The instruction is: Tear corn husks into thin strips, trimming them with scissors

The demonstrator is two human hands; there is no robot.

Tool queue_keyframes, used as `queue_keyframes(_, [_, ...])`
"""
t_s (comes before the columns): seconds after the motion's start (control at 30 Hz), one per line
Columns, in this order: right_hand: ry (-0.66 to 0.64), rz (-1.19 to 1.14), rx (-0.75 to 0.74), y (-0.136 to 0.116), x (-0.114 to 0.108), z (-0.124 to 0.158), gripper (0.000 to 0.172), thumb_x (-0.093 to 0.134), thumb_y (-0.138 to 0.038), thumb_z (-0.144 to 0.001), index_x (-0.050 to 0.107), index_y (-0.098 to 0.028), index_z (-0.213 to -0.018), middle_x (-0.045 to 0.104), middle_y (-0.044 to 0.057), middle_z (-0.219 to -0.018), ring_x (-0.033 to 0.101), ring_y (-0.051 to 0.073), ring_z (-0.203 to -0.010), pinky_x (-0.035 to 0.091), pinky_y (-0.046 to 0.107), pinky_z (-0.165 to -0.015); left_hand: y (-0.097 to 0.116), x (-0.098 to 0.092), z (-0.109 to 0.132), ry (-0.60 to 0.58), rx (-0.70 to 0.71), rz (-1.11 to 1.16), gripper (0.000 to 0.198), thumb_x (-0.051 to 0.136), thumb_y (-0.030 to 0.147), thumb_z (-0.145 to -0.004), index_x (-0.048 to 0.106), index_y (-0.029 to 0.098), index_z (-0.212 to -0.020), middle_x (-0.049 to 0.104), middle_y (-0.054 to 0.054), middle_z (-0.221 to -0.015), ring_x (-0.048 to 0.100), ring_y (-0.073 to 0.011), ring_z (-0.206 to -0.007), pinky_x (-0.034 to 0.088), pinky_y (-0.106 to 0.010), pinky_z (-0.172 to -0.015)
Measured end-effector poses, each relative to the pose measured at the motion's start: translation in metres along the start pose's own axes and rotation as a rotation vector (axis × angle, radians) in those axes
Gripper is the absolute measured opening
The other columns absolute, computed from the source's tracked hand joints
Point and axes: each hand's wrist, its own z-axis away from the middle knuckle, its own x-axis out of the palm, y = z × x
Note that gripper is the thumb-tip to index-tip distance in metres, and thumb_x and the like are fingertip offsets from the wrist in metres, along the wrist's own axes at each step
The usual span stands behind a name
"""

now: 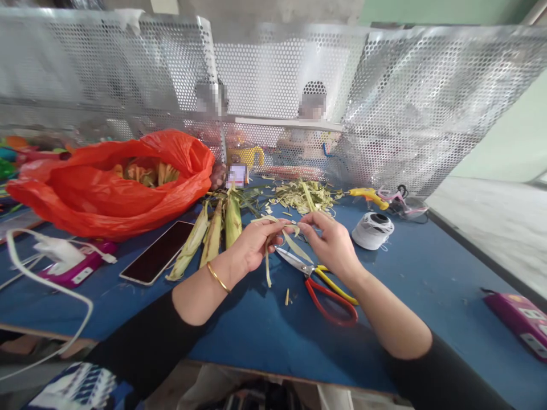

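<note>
Pale green husk strips (294, 246) hang between my two hands over the middle of the blue table (265, 336). My left hand (260, 242), with a gold bangle on its wrist, pinches the strips. The fingertips of my right hand (327, 239) are closed on the same strips, close to the left fingertips. Just below the hands lie scissors (310, 270) with one red and one yellow handle, blades pointing up and left. Corn husks (233, 219) lie beyond my left hand, and a heap of husk scraps (303, 196) lies behind both hands.
At the left are a red plastic bag (115, 210) holding husks, a phone (158, 253), a purple power strip (81, 267) and white cable. A thread spool (371, 232), yellow tool (370, 196) and safety glasses (405, 206) lie right. A perforated screen (273, 74) stands behind, with people beyond.
</note>
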Motion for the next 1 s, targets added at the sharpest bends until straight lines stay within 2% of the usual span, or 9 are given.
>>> queue_keyframes(0.1, [-0.144, -0.15, -0.008, 0.008, -0.002, -0.005, 0.024, 0.059, -0.035, -0.081, 0.067, -0.02, -0.098, 0.071, 0.005, -0.095, 0.061, 0.017, -0.083, 0.043, 0.026, -0.07, 0.004, 0.0, 0.002, -0.065, -0.054, 0.007, 0.009, 0.063, 0.015, -0.083, 0.071, 0.011, -0.081, 0.065, -0.002, -0.066, 0.052, -0.0041, -0.044, 0.029, -0.013, -0.034])
queue_keyframes(0.2, [-0.283, -0.205, 0.047, 0.016, -0.004, -0.009, 0.025, 0.058, -0.04, -0.082, 0.07, -0.019, -0.086, 0.068, 0.001, -0.072, 0.059, 0.015, -0.068, 0.043, 0.026, -0.066, 0.005, 0.0, 0.003, -0.075, -0.057, -0.014, 0.012, 0.063, 0.02, -0.084, 0.07, 0.012, -0.078, 0.063, -0.001, -0.062, 0.051, -0.0037, -0.041, 0.028, -0.014, -0.033])
queue_keyframes(0.4, [-0.187, -0.33, 0.172, 0.014, -0.003, -0.008, 0.039, 0.055, -0.052, -0.081, 0.067, -0.018, -0.067, 0.067, 0.002, -0.068, 0.059, 0.015, -0.068, 0.043, 0.027, -0.064, -0.003, 0.001, 0.007, -0.206, -0.011, -0.31, 0.017, 0.074, 0.028, -0.075, 0.071, 0.011, -0.074, 0.068, -0.005, -0.063, 0.05, -0.0047, -0.039, 0.028, -0.015, -0.033])
queue_keyframes(0.53, [-0.448, -0.657, 0.396, -0.002, 0.004, 0.002, 0.038, 0.066, -0.054, -0.072, 0.061, -0.017, -0.066, 0.055, -0.003, -0.046, 0.05, 0.012, -0.042, 0.035, 0.025, -0.045, -0.011, 0.005, 0.011, -0.33, -0.069, -0.504, 0.018, 0.073, 0.03, -0.074, 0.071, 0.013, -0.071, 0.069, -0.005, -0.061, 0.055, -0.0088, -0.04, 0.034, -0.018, -0.035])
queue_keyframes(0.57, [-0.438, -0.724, 0.441, -0.005, 0.006, 0.004, 0.034, 0.07, -0.051, -0.069, 0.06, -0.018, -0.067, 0.054, -0.004, -0.046, 0.048, 0.011, -0.038, 0.033, 0.025, -0.042, -0.013, 0.006, 0.012, -0.333, -0.089, -0.527, 0.019, 0.074, 0.031, -0.074, 0.071, 0.013, -0.07, 0.069, -0.005, -0.061, 0.057, -0.0098, -0.041, 0.035, -0.019, -0.036])
queue_keyframes(0.63, [-0.287, -0.766, 0.46, -0.009, 0.007, 0.005, 0.029, 0.073, -0.043, -0.066, 0.059, -0.018, -0.066, 0.053, -0.005, -0.048, 0.044, 0.01, -0.038, 0.031, 0.024, -0.04, -0.016, 0.007, 0.013, -0.318, -0.123, -0.539, 0.026, 0.074, 0.037, -0.074, 0.07, 0.012, -0.07, 0.069, -0.007, -0.061, 0.059, -0.0117, -0.043, 0.036, -0.02, -0.037])
queue_keyframes(0.8, [0.131, -0.453, 0.162, -0.009, 0.003, 0.002, 0.014, 0.066, -0.031, -0.073, 0.063, -0.019, -0.067, 0.058, -0.002, -0.061, 0.051, 0.012, -0.059, 0.041, 0.026, -0.055, -0.016, 0.008, 0.009, -0.171, -0.192, -0.452, 0.036, 0.064, 0.041, -0.084, 0.068, 0.01, -0.066, 0.068, -0.007, -0.059, 0.058, -0.0112, -0.041, 0.033, -0.019, -0.035])
queue_keyframes(0.9, [0.213, -0.163, -0.11, -0.011, 0.004, 0.008, 0.011, 0.059, -0.024, -0.082, 0.064, -0.02, -0.073, 0.062, 0.001, -0.074, 0.058, 0.014, -0.071, 0.045, 0.026, -0.066, -0.01, 0.007, 0.005, -0.093, -0.195, -0.264, 0.029, 0.055, 0.028, -0.09, 0.066, 0.011, -0.068, 0.067, -0.006, -0.06, 0.062, -0.0116, -0.045, 0.028, -0.017, -0.032])
queue_keyframes(1.0, [0.196, 0.094, -0.284, -0.014, 0.009, 0.017, 0.016, 0.05, -0.022, -0.091, 0.064, -0.021, -0.083, 0.064, 0.003, -0.08, 0.059, 0.014, -0.071, 0.045, 0.025, -0.066, -0.002, 0.007, 0.004, -0.03, -0.159, -0.041, 0.027, 0.05, 0.012, -0.089, 0.06, 0.012, -0.063, 0.062, -0.003, -0.056, 0.061, -0.0091, -0.047, 0.022, -0.015, -0.031])
